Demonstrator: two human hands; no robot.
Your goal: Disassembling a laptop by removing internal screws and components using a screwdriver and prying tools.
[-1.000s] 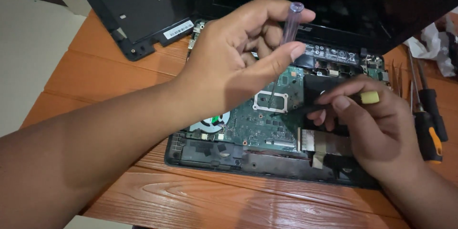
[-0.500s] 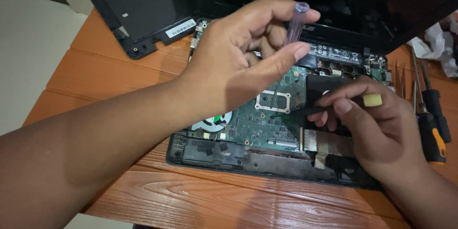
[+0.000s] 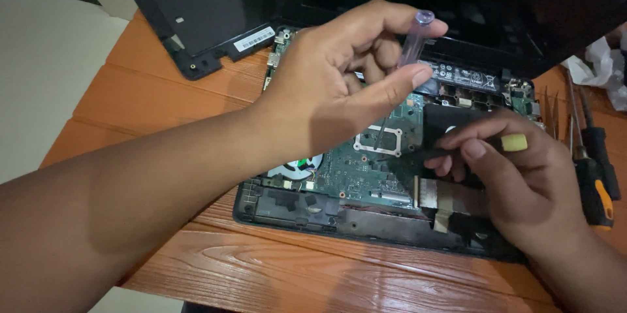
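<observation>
An opened laptop base (image 3: 307, 208) lies on the wooden table, its green circuit board (image 3: 366, 169) and fan exposed. My left hand (image 3: 339, 84) hovers above the board, thumb and fingers pinching a small clear syringe-like tube (image 3: 413, 39) held tip down. My right hand (image 3: 516, 182) rests on the right side of the board, gripping a thin dark tool with a yellow end (image 3: 514, 142), its tip pointing left toward the square metal socket frame (image 3: 377, 140).
The laptop's removed black bottom cover (image 3: 196, 13) lies at the upper left. Screwdrivers with black and orange handles (image 3: 597, 182) and tweezers lie at the right. Crumpled white tissue (image 3: 597, 65) sits at the far right. The table's edge (image 3: 72, 117) drops off on the left.
My left hand has lifted slightly with the tube. My right hand has shifted a little to the left on the board.
</observation>
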